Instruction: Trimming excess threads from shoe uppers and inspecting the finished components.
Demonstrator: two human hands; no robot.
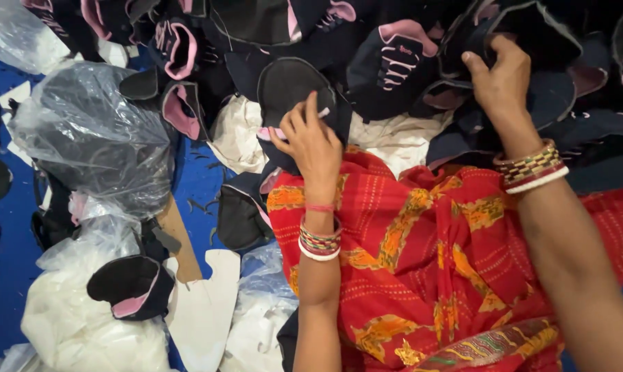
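Observation:
My left hand (313, 141) grips a black shoe upper with pink lining (287, 86) just above my lap, fingers curled over its lower edge. My right hand (502, 79) reaches up into a heap of black and pink shoe uppers (394, 48) and closes on a dark piece (532, 34) at the top right. Both wrists wear bangles. A red and orange patterned cloth (435, 255) covers my lap below the hands.
A clear plastic bag of dark pieces (91, 138) lies at left on the blue floor (2, 275). One loose black and pink upper (132, 286) rests on white plastic bags (70, 324). White cloth (394, 141) sits under the heap. A cardboard strip (177, 238) lies nearby.

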